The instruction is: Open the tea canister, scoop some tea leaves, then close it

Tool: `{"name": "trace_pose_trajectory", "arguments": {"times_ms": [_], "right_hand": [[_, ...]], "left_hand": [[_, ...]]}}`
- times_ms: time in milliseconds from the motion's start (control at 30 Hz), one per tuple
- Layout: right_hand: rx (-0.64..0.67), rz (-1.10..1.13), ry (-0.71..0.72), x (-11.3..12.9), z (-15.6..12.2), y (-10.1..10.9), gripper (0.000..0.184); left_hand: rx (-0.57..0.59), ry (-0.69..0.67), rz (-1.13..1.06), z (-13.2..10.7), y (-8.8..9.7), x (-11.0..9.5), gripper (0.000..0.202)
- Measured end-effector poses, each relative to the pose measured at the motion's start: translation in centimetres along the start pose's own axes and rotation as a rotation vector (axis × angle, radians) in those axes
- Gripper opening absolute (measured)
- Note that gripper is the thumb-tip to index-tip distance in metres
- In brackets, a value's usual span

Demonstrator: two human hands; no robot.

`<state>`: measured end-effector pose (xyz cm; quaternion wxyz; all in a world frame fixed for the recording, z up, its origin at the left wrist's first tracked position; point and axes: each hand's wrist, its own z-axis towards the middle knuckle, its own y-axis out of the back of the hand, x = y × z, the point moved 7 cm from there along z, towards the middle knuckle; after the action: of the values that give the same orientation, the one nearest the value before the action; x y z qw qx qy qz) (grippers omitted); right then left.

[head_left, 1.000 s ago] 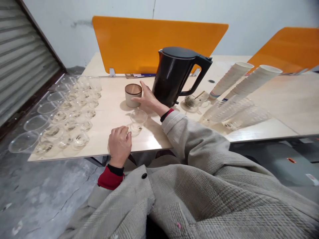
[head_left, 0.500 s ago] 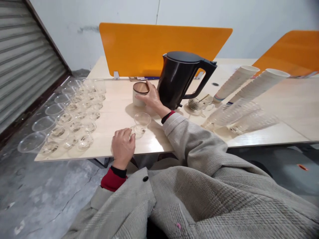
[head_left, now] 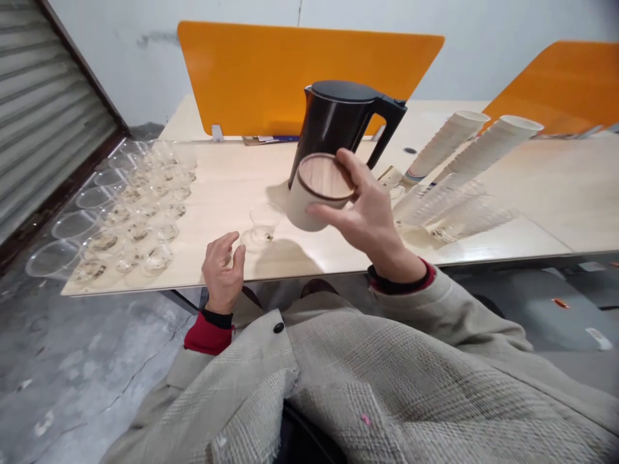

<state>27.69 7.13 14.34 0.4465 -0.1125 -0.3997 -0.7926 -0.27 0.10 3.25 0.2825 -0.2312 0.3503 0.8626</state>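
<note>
My right hand (head_left: 368,216) grips a small white jar with a brown rim (head_left: 316,191), lifted off the table and tilted toward me. A clear plastic cup (head_left: 264,222) stands alone on the wooden table (head_left: 232,187) just left of the jar. My left hand (head_left: 222,270) rests at the table's near edge beside that cup, its fingers loosely curled and apart, holding nothing. Behind the jar stands a black electric kettle (head_left: 338,122).
Several clear cups (head_left: 130,219) in rows cover the table's left part, some with bits inside. Stacks of paper cups (head_left: 464,145) and clear cups (head_left: 454,212) lie on their sides at the right. An orange divider (head_left: 271,71) stands behind the kettle.
My right hand closed on the jar beside the kettle, lifted it and brought it toward me, tilted. My left hand slid back slightly from the single cup and loosened.
</note>
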Motion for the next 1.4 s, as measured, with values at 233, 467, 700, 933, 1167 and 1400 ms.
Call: {"name": "trace_pose_trajectory", "arguments": {"times_ms": [233,467,700,933,1167,1400], "right_hand": [[0.152,0.122,-0.099,1.7,-5.8,-5.2,0.100],[0.195,0.148,-0.091,1.8,-6.3,-8.8,0.107],[0.186,0.144,-0.061,2.2,-7.3,-9.7,0.111],[0.190,0.087,-0.052,4.0,-7.0,-10.1,0.099],[0.176,0.038,-0.025,4.6,-6.1,-10.4,0.088],[0.134,0.064,-0.022,4.5,-6.1,-10.4,0.076]], "left_hand": [[0.171,-0.087,-0.111,-0.9,0.1,-1.5,0.041],[0.288,-0.164,-0.063,-1.2,-0.7,-1.2,0.072],[0.302,-0.117,0.032,-1.4,-1.3,-1.0,0.084],[0.307,-0.029,0.126,-1.5,-2.1,0.1,0.099],[0.300,-0.002,0.172,-1.4,-2.4,-0.1,0.099],[0.301,0.042,0.198,-1.3,-2.5,0.0,0.099]]}}
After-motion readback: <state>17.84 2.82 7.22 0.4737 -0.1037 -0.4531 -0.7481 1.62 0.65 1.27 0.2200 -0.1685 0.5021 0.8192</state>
